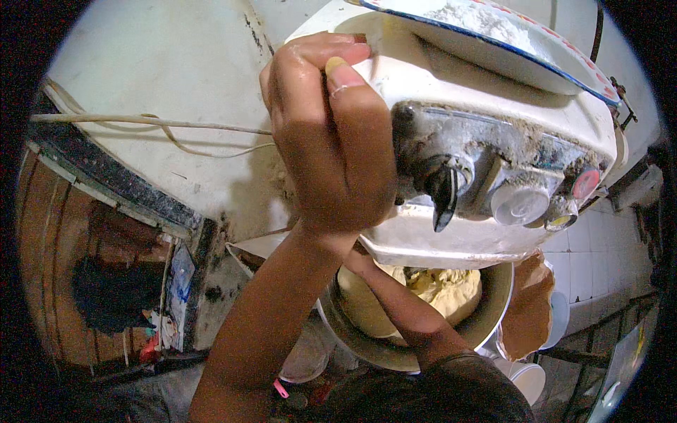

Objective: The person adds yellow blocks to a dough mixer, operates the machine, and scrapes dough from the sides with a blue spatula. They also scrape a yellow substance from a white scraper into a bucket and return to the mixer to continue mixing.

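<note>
My left hand [330, 127] is raised at the left side of a white stand mixer's head [449, 240]. Its fingers are curled, with the thumb against the index finger; I cannot tell whether they grip anything. Below it, my right forearm [407, 304] crosses a metal mixing bowl [338, 322]. My right hand [358, 260] reaches to the bowl's far left, mostly hidden behind my left wrist and the mixer head. Pale yellow dough [455, 296] lies in the bowl under the head. A black rotary knob [447, 198] sits on the dusty control panel, beside a clear-covered button [521, 203].
An enamel plate [560, 69] with a blue rim holds white powder [481, 21] on top of the mixer. Pale cables [158, 121] run along the wall to the left. Torn brown cardboard [526, 312] and white tubs [529, 380] stand right of the bowl.
</note>
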`<act>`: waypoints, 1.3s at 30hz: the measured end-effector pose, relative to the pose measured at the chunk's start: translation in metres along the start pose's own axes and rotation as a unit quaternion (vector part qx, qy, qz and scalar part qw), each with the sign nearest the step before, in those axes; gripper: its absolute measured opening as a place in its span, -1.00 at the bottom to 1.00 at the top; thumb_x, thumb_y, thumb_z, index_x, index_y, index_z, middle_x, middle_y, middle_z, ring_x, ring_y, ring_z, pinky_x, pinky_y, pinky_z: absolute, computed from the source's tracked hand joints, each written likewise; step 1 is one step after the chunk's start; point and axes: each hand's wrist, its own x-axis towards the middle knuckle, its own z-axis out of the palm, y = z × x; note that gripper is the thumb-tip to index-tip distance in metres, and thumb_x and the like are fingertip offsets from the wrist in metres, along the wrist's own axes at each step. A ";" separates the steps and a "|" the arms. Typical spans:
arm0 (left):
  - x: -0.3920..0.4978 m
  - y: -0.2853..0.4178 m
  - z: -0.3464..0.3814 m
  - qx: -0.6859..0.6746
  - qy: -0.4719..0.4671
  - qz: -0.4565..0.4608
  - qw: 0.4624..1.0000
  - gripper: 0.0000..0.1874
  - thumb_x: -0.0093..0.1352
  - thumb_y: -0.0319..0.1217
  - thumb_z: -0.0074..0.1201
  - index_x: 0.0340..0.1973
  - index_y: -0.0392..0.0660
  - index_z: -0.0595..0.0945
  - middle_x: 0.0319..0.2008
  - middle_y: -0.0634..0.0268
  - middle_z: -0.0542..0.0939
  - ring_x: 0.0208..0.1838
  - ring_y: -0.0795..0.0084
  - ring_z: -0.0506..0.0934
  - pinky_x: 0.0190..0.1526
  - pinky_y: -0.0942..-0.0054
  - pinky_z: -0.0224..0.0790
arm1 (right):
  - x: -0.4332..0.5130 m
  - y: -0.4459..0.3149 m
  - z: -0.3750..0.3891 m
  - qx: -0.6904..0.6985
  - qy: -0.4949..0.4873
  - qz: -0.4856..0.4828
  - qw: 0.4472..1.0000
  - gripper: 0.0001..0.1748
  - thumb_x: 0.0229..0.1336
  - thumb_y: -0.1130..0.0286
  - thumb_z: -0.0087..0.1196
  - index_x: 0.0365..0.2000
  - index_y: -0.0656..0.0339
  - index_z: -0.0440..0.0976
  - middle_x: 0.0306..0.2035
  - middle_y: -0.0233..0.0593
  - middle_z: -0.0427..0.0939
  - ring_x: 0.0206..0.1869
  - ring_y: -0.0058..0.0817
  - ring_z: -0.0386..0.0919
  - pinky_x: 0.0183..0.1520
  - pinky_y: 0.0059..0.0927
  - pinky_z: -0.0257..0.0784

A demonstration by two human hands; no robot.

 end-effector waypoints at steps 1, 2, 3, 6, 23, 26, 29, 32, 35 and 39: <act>0.000 0.000 -0.001 0.014 0.003 0.010 1.000 -0.80 0.38 -0.42 -0.20 -0.28 -0.32 0.47 -0.28 -0.02 0.53 -0.15 0.05 0.44 0.04 0.16 0.20 | 0.009 -0.001 -0.001 -0.004 0.023 0.005 1.000 -0.54 0.24 0.23 -0.02 0.09 0.21 0.36 -0.01 0.06 0.49 0.00 -0.13 0.49 0.10 -0.15 0.38; 0.000 0.000 -0.001 0.015 0.003 0.012 1.000 -0.81 0.38 -0.43 -0.21 -0.28 -0.31 0.47 -0.28 -0.01 0.53 -0.15 0.05 0.43 0.03 0.16 0.21 | 0.018 -0.003 -0.003 -0.009 0.042 0.012 0.999 -0.55 0.24 0.22 -0.02 0.08 0.21 0.38 -0.03 0.07 0.50 -0.02 -0.13 0.51 0.08 -0.15 0.39; 0.000 0.001 -0.001 -0.001 0.006 0.013 1.000 -0.82 0.37 -0.45 -0.21 -0.29 -0.31 0.46 -0.29 0.00 0.52 -0.15 0.05 0.43 0.03 0.16 0.21 | 0.027 -0.005 -0.008 -0.018 0.052 0.017 0.998 -0.55 0.24 0.21 -0.02 0.07 0.21 0.39 -0.06 0.07 0.52 -0.05 -0.14 0.52 0.06 -0.15 0.41; 0.000 0.006 -0.001 0.028 0.007 -0.004 1.000 -0.85 0.36 -0.48 -0.21 -0.30 -0.29 0.46 -0.30 0.01 0.51 -0.16 0.03 0.42 0.00 0.15 0.23 | 0.025 -0.014 -0.024 -0.029 0.052 0.035 0.998 -0.55 0.23 0.17 -0.02 0.03 0.23 0.42 -0.13 0.09 0.55 -0.14 -0.15 0.57 0.01 -0.14 0.45; -0.003 0.017 -0.003 0.071 -0.006 0.010 0.997 -0.79 0.46 -0.47 -0.32 -0.23 -0.35 0.43 -0.26 -0.06 0.46 -0.16 0.07 0.46 -0.02 0.22 0.30 | -0.258 -0.006 -0.169 -0.085 -0.529 -0.046 0.843 -0.33 0.05 0.37 0.09 0.24 0.09 0.29 0.04 0.07 0.52 0.00 -0.12 0.53 0.14 -0.12 0.37; -0.003 0.016 -0.003 0.069 -0.004 0.008 0.998 -0.80 0.46 -0.47 -0.31 -0.23 -0.34 0.43 -0.26 -0.06 0.46 -0.16 0.07 0.46 -0.02 0.23 0.30 | -0.252 -0.017 -0.139 -0.046 -0.507 -0.072 0.858 -0.30 0.03 0.40 0.09 0.25 0.06 0.29 0.03 0.07 0.53 0.00 -0.11 0.53 0.14 -0.12 0.37; -0.002 0.012 -0.003 0.051 -0.007 0.004 0.999 -0.80 0.47 -0.46 -0.29 -0.22 -0.33 0.44 -0.26 -0.06 0.46 -0.15 0.06 0.46 0.00 0.22 0.30 | -0.240 -0.025 -0.111 -0.019 -0.470 -0.077 0.879 -0.28 0.00 0.43 0.09 0.26 0.03 0.28 0.02 0.07 0.54 0.01 -0.11 0.53 0.14 -0.11 0.37; 0.000 0.012 -0.005 0.065 -0.014 -0.009 0.998 -0.74 0.49 -0.39 -0.32 -0.21 -0.28 0.48 -0.24 0.03 0.52 -0.15 0.19 0.48 -0.02 0.30 0.31 | -0.221 -0.033 -0.081 -0.010 -0.417 -0.080 0.905 -0.23 -0.04 0.47 0.09 0.28 -0.01 0.27 -0.01 0.09 0.55 0.01 -0.10 0.54 0.12 -0.11 0.37; -0.002 0.014 -0.005 0.055 -0.011 -0.072 0.996 -0.69 0.49 -0.34 -0.35 -0.19 -0.25 0.50 -0.21 0.10 0.55 -0.13 0.30 0.47 0.00 0.37 0.29 | -0.201 -0.038 -0.052 0.033 -0.292 -0.098 0.951 -0.21 -0.11 0.53 0.06 0.26 0.01 0.30 -0.05 0.08 0.57 -0.05 -0.10 0.56 0.06 -0.09 0.40; -0.003 0.009 -0.004 0.085 -0.013 -0.028 0.996 -0.75 0.44 -0.36 -0.30 -0.23 -0.24 0.48 -0.24 0.08 0.53 -0.12 0.19 0.46 0.05 0.29 0.25 | -0.162 -0.039 -0.016 0.079 -0.216 -0.035 0.973 -0.20 -0.12 0.51 0.04 0.26 -0.03 0.27 -0.11 0.12 0.58 -0.12 -0.02 0.59 0.00 -0.05 0.45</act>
